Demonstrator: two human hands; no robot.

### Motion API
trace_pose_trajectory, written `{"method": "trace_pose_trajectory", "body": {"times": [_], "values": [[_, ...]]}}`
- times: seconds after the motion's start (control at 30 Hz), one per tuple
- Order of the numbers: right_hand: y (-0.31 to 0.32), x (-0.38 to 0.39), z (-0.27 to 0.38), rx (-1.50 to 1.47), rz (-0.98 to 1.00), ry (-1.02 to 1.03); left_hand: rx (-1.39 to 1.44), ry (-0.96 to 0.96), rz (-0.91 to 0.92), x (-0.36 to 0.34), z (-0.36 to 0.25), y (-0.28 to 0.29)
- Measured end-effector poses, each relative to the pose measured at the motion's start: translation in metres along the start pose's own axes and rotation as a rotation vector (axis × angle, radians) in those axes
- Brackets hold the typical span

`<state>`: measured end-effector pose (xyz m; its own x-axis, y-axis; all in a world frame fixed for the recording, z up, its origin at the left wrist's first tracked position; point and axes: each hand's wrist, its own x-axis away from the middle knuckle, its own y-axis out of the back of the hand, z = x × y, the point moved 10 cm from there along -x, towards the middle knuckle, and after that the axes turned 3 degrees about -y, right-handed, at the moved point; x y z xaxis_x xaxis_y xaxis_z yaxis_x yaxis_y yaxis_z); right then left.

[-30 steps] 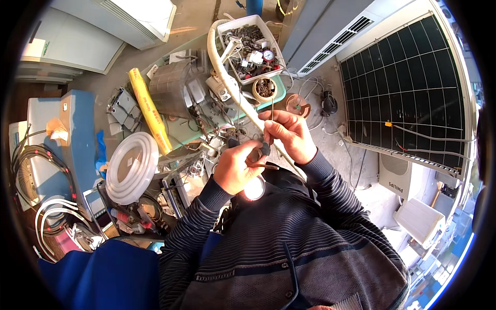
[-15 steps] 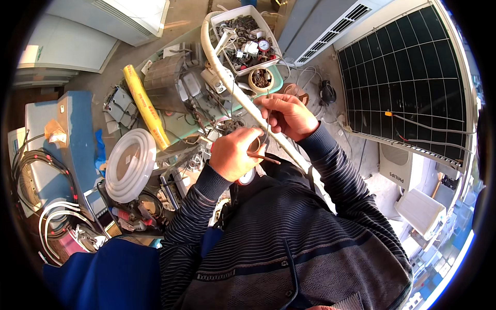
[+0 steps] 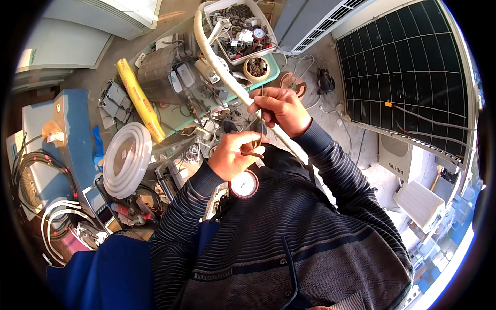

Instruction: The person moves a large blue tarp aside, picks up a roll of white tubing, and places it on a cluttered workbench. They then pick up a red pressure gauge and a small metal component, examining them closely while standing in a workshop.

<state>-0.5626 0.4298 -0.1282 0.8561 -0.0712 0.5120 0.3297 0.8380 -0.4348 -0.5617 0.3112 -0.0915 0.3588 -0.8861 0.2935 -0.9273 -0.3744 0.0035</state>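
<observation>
My left hand is closed around a short curved copper-coloured tube, whose end pokes out by the thumb. Just below that hand, against my striped top, is a round pressure gauge with a white dial and red rim. Up and to the right, my right hand pinches a thin dark rod between thumb and fingers; its lower part runs down toward the left hand. Passing behind the right hand is a thick cream-coloured wrapped hose.
A white bin of metal fittings and a small bowl of parts stand ahead. To the left lie a yellow roll, a white coiled tube and a blue-grey cabinet. A large air-conditioner unit stands right.
Both hands stay closed, shifting slightly left in view. The left hand has turned, and the gauge below it now shows its full dial. The surroundings slid a little up and left.
</observation>
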Motion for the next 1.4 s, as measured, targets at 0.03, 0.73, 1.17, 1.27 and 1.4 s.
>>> {"method": "trace_pose_trajectory", "body": {"times": [0.03,0.73,1.17,1.27,1.4], "values": [[-0.004,0.0,0.007,0.085,0.011,0.054,0.097,0.032,-0.031,0.0,-0.002,-0.002],[-0.001,-0.014,-0.02,-0.058,-0.183,-0.088,-0.208,0.003,-0.154,-0.022,-0.014,0.01],[0.017,-0.006,-0.008,-0.134,-0.357,0.057,0.267,0.089,-0.116,-0.023,-0.001,-0.013],[0.021,-0.007,-0.008,-0.17,-0.375,0.086,0.4,0.129,-0.119,-0.023,0.007,-0.016],[0.028,-0.004,-0.006,-0.137,-0.443,0.133,0.433,0.128,-0.168,-0.024,0.007,-0.017]]}}
